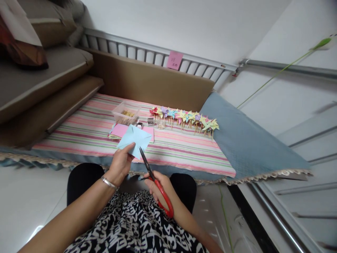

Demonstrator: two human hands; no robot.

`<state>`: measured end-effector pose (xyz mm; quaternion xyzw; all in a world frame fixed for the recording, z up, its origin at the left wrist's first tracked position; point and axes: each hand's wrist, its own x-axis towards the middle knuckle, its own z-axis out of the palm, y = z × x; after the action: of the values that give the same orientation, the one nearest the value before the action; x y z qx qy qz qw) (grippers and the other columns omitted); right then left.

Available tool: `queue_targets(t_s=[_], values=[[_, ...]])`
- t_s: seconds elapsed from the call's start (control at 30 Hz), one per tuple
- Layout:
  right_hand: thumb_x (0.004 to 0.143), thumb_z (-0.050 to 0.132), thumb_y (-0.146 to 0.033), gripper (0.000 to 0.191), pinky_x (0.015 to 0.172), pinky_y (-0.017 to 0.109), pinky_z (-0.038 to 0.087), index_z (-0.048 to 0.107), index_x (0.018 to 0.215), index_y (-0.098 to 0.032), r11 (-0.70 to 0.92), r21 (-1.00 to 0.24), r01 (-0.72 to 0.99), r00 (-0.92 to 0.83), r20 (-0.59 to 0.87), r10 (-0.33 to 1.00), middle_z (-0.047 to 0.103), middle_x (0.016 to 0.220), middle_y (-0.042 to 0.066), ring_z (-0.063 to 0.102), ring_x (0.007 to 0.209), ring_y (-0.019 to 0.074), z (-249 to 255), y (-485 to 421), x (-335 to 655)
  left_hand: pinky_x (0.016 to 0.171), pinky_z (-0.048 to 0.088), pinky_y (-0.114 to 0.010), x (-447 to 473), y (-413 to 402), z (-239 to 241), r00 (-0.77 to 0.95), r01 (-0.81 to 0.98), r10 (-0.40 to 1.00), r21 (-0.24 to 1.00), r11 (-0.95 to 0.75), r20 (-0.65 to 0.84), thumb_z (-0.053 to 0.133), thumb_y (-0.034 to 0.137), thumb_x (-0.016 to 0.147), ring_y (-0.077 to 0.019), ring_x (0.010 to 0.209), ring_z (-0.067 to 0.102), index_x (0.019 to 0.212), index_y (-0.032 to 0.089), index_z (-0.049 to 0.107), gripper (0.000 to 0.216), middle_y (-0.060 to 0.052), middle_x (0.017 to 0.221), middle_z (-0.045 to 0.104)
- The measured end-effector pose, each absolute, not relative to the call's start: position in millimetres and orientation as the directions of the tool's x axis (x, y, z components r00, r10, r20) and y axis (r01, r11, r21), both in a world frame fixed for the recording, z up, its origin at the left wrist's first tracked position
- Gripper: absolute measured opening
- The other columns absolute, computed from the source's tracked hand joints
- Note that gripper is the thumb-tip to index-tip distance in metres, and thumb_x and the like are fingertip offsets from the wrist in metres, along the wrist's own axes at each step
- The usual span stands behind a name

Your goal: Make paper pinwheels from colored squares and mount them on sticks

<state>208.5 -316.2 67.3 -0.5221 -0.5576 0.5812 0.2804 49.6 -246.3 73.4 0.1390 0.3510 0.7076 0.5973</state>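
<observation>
A light blue square of paper (139,136) with cuts running in from its corners is pinched in my left hand (122,162), thumb on top. My right hand (162,186) grips scissors (146,163) with dark blades and red handles. The blades look closed, or nearly so, and their tip is at the paper's right lower edge; whether it touches cannot be made out. Beneath the paper, partly hidden, lies a stack of coloured paper (119,130) with a pink sheet on top.
A clear plastic box (126,113) holds small sticks. Near it stand a small dark container (150,121) and a small clear one (161,124). Several paper pinwheels (184,117) on sticks line the back of the striped cloth (184,154). A brown panel (150,79) stands behind.
</observation>
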Motion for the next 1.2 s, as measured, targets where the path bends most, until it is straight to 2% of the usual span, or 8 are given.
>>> queue_targets(t_s=[0.23, 0.4, 0.6, 1.2], values=[[0.077, 0.060, -0.041, 0.025, 0.035, 0.018, 0.031, 0.062, 0.091, -0.020, -0.147, -0.944, 0.294, -0.290, -0.235, 0.928, 0.048, 0.047, -0.007, 0.039, 0.034, 0.0070, 62, -315, 208, 0.072, 0.053, -0.028, 49, -247, 72, -0.255, -0.738, 0.942, 0.673, -0.042, -0.220, 0.075, 0.011, 0.062, -0.0162, 0.078, 0.066, 0.081, 0.012, 0.068, 0.021, -0.006, 0.088, 0.073], [0.075, 0.063, -0.039, 0.022, 0.043, 0.021, 0.036, 0.064, 0.086, -0.020, -0.082, -0.959, 0.272, -0.289, -0.162, 0.943, 0.047, 0.046, -0.007, 0.042, 0.038, 0.0085, 57, -312, 208, 0.074, 0.054, -0.029, 53, -248, 73, -0.247, -0.744, 0.943, 0.667, -0.039, -0.221, 0.075, 0.011, 0.061, -0.0179, 0.082, 0.066, 0.084, 0.012, 0.067, 0.024, -0.006, 0.090, 0.072], [0.073, 0.065, -0.041, 0.024, 0.041, 0.022, 0.032, 0.064, 0.085, -0.020, -0.063, -0.958, 0.280, -0.267, -0.141, 0.953, 0.046, 0.045, -0.006, 0.038, 0.037, 0.0085, 55, -310, 208, 0.072, 0.054, -0.028, 57, -251, 78, -0.243, -0.758, 0.939, 0.652, -0.026, -0.245, 0.075, 0.009, 0.060, -0.0170, 0.079, 0.067, 0.077, 0.012, 0.066, 0.019, -0.006, 0.087, 0.072], [0.076, 0.062, -0.043, 0.023, 0.040, 0.022, 0.029, 0.063, 0.083, -0.021, -0.051, -0.962, 0.270, -0.269, -0.126, 0.955, 0.043, 0.045, -0.007, 0.036, 0.038, 0.0086, 61, -313, 206, 0.077, 0.054, -0.030, 59, -252, 83, -0.252, -0.774, 0.928, 0.633, -0.024, -0.274, 0.074, 0.009, 0.062, -0.0183, 0.083, 0.067, 0.076, 0.013, 0.066, 0.016, -0.006, 0.087, 0.073]])
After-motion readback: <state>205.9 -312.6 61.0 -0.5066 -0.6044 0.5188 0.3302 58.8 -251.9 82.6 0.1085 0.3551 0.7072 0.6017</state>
